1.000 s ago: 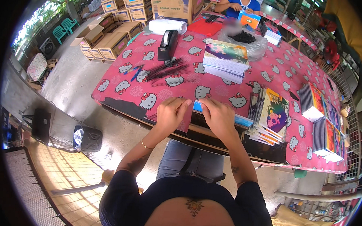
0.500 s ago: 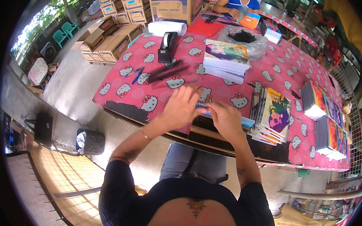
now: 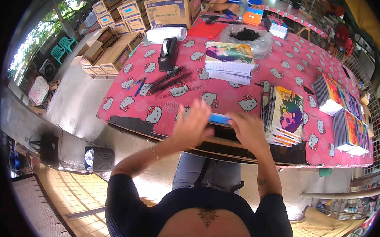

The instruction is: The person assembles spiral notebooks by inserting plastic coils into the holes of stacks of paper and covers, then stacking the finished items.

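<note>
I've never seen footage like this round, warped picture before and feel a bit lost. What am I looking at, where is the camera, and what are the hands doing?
There is no machine here: a person works with two bare hands. The camera sits on that person's head and looks down, so the forearms enter from below, and its wide lens bends straight edges near the rim.

The left hand is raised, fingers spread, just over the near table edge. The right hand rests on a thin blue-edged item there; whether it grips it cannot be told.

On the pink patterned tablecloth lie a stack of spiral notebooks right of the hands, another notebook stack farther back, black binding combs, a black tape dispenser and a white roll. Cardboard boxes stand to the left. Another person sits at the far end.
</note>
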Demonstrator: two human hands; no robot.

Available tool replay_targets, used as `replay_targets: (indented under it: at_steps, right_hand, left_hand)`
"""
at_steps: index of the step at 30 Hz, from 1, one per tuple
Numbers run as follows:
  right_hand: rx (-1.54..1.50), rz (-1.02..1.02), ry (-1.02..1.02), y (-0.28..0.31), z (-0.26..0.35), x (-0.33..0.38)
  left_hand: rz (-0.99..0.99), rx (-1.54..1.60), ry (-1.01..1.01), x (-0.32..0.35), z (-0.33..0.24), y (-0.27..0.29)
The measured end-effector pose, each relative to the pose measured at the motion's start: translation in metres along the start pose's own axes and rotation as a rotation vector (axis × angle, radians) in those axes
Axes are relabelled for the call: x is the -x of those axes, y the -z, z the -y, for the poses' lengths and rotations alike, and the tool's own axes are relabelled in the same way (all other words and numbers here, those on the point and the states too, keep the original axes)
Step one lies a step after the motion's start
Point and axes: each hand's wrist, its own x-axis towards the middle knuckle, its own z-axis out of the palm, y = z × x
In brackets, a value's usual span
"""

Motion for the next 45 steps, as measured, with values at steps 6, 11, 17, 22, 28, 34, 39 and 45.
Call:
replay_targets:
  at_steps: [6,11,17,22,28,34,39,45]
  right_hand:
    - [-0.096,0.065,-0.054,0.008,-0.001,-0.007]
    - [-0.133,0.1,-0.055,0.002,-0.007,-0.009]
    - [-0.134,0.148,-0.071,0.002,-0.005,-0.012]
    - [-0.083,0.221,-0.182,0.008,-0.005,-0.007]
    - [-0.413,-0.098,-0.049,0.041,-0.03,0.029]
    - [-0.915,-0.121,-0.424,-0.019,-0.051,0.056]
    - [-1.128,-0.304,-0.372,-0.034,-0.038,0.052]
    - [-1.15,-0.286,-0.403,-0.042,-0.043,0.056]
  left_hand:
    - [0.126,-0.084,-0.199,-0.006,-0.008,0.013]
    - [-0.007,-0.179,-0.106,-0.058,0.012,0.028]
    - [-0.186,-0.101,0.001,-0.072,0.021,0.031]
    - [0.068,-0.002,-0.272,-0.032,-0.023,0.014]
    - [0.075,-0.051,-0.349,-0.032,-0.031,0.021]
    - [0.046,-0.123,-0.342,-0.061,-0.037,0.021]
    - [-0.001,-0.187,-0.22,-0.085,-0.033,0.037]
    - [0.016,-0.192,-0.145,-0.098,-0.04,0.04]
